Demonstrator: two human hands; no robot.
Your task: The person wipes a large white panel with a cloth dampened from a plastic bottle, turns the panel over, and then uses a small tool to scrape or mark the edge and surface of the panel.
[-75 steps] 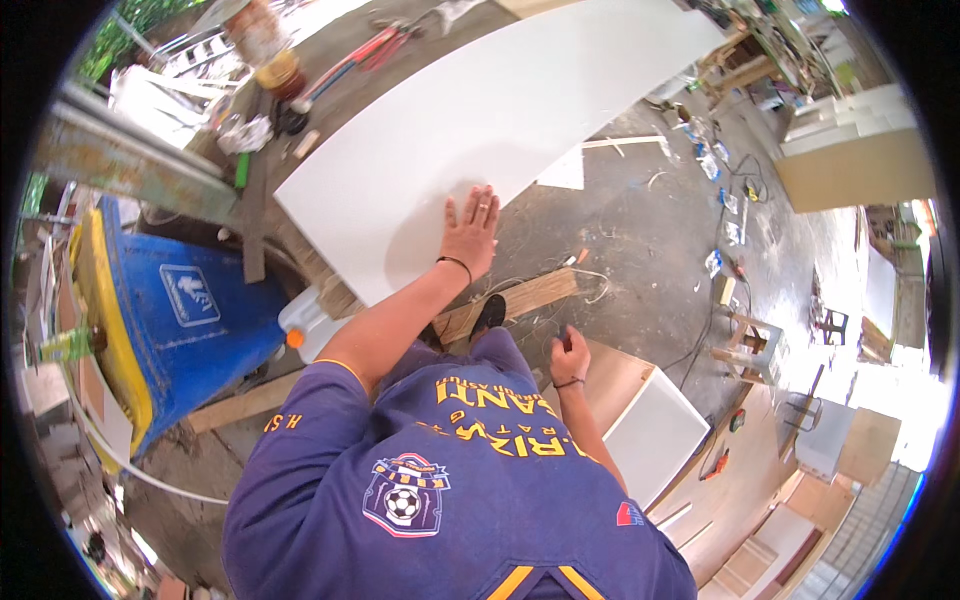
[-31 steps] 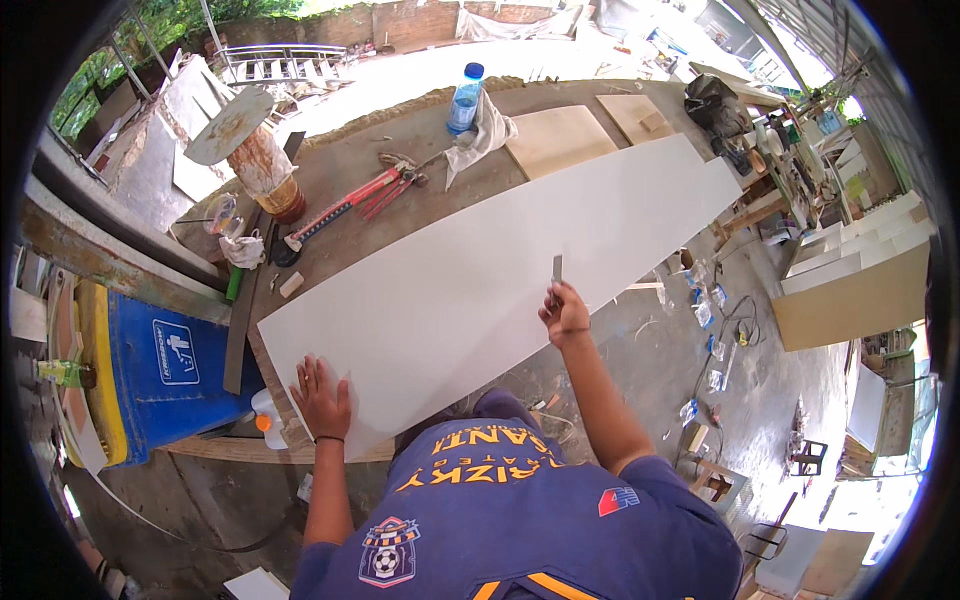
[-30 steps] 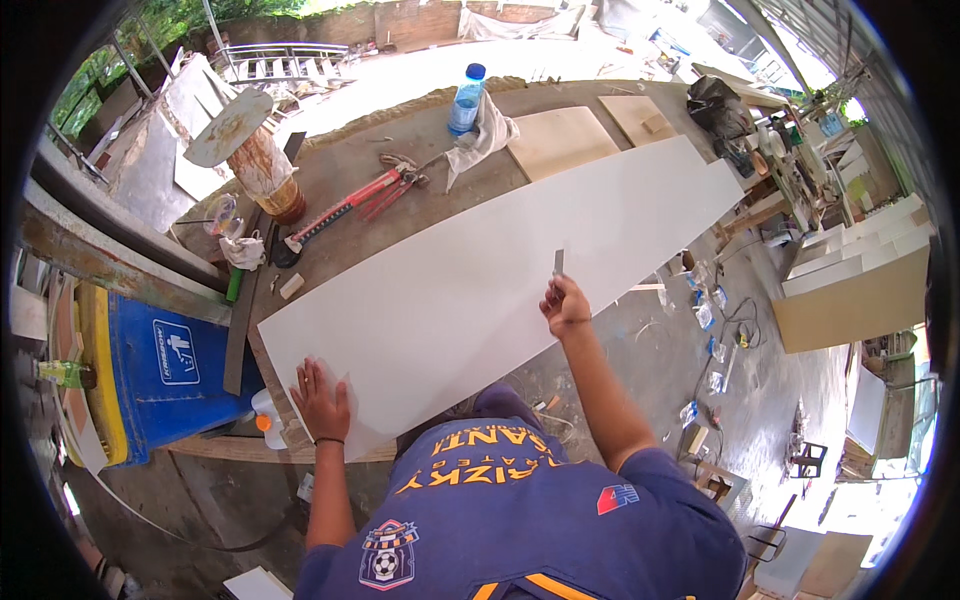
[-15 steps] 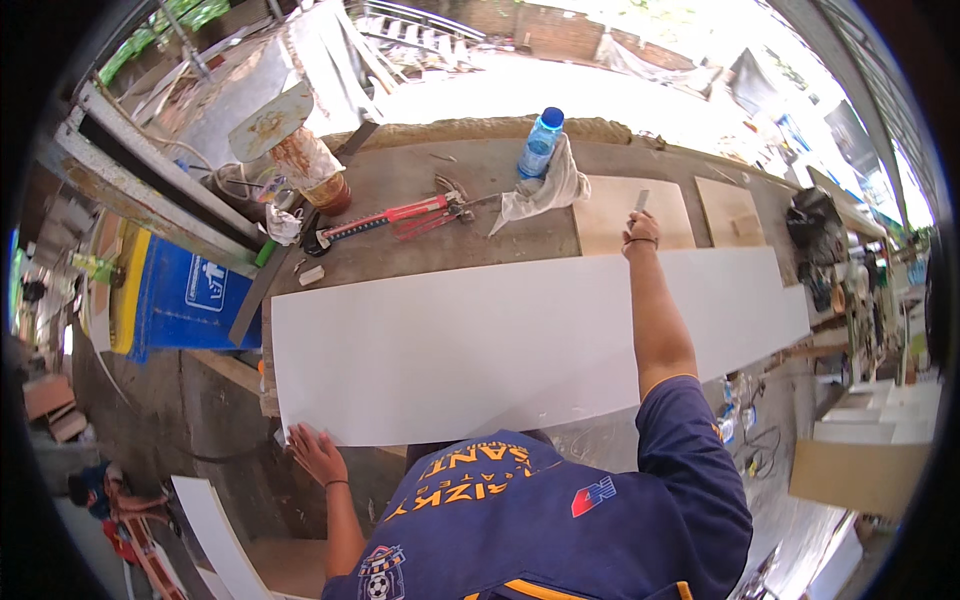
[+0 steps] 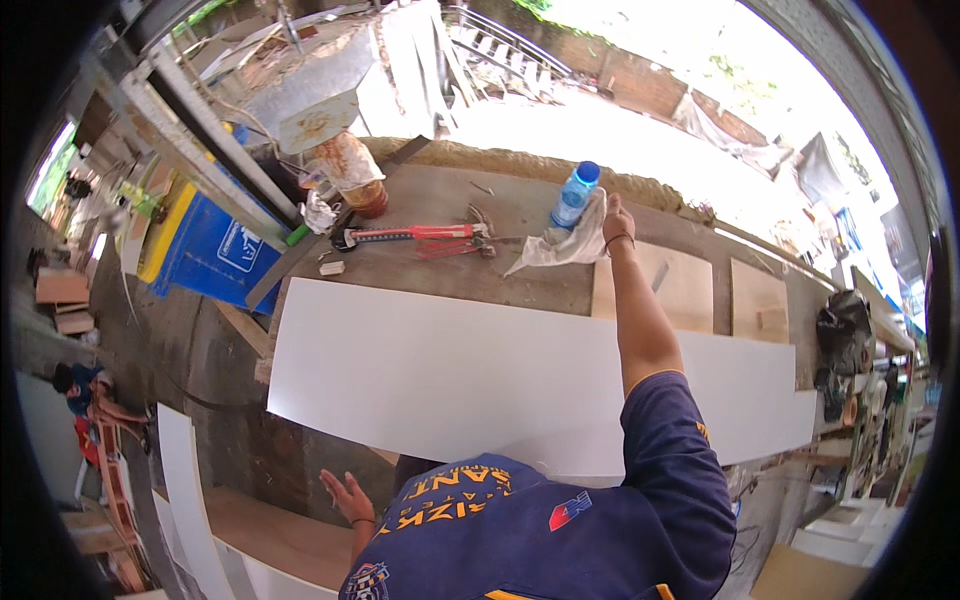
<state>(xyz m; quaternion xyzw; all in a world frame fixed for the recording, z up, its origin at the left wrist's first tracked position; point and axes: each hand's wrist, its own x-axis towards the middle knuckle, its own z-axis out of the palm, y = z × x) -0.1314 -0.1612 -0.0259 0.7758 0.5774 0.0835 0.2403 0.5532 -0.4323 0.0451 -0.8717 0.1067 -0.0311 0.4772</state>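
My right hand is stretched far over the workbench, its fingers closed at the edge of a greyish-white rag. The rag lies bunched beside a blue plastic water bottle with a blue cap. A flat scraper blade rests on a thin plywood piece, just right of my forearm. Before me lies a long white panel, partly under my right arm. My left hand hangs off the panel's near edge, fingers spread, holding nothing.
A red-handled hammer lies left of the rag, near a stained brown jar. Another plywood piece and a black plastic bag are at right. A blue bin stands left. A person sits at far left.
My right hand has left the scraper on the plywood and moved left to the rag. My left hand has come off the panel's near corner. The whole view has turned.
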